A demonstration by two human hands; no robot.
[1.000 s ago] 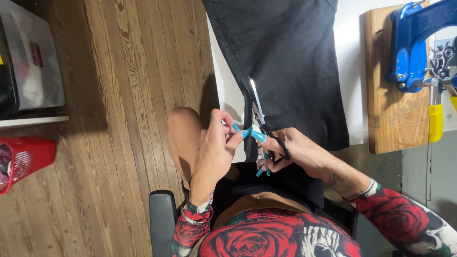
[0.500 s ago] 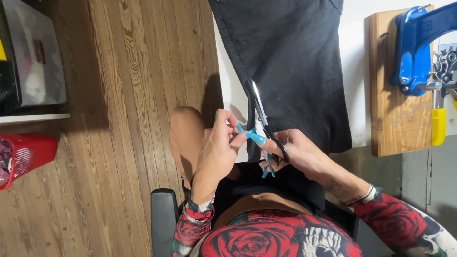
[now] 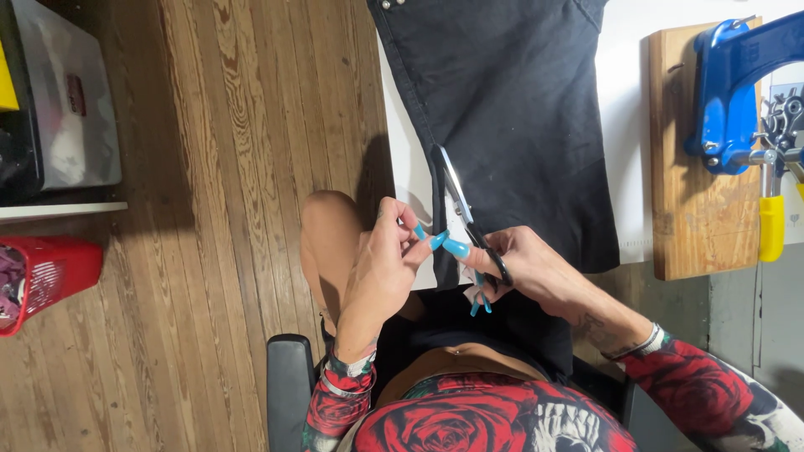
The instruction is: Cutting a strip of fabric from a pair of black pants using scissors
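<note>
— Scissors (image 3: 465,208) sit in the right hand (image 3: 523,266), fingers closed through the black handles and the blades pointing away from the body along the left edge of the black garment (image 3: 511,125). How far the blades gape I cannot tell; they look nearly together.

— And the left hand (image 3: 381,268)?

— It is pinched shut just beside the scissor handles, long blue nails meeting. It seems to hold a bit of the dark cloth or a thread, too small to tell which.

— Where does the garment lie?

— Spread on the white table (image 3: 624,100), its lower end hanging into the lap.

— How should the snip go?

— My judgement: keep the pinched bit taut, cut with the blade tips only, and hold them clear of the seam and the fingers.
</note>
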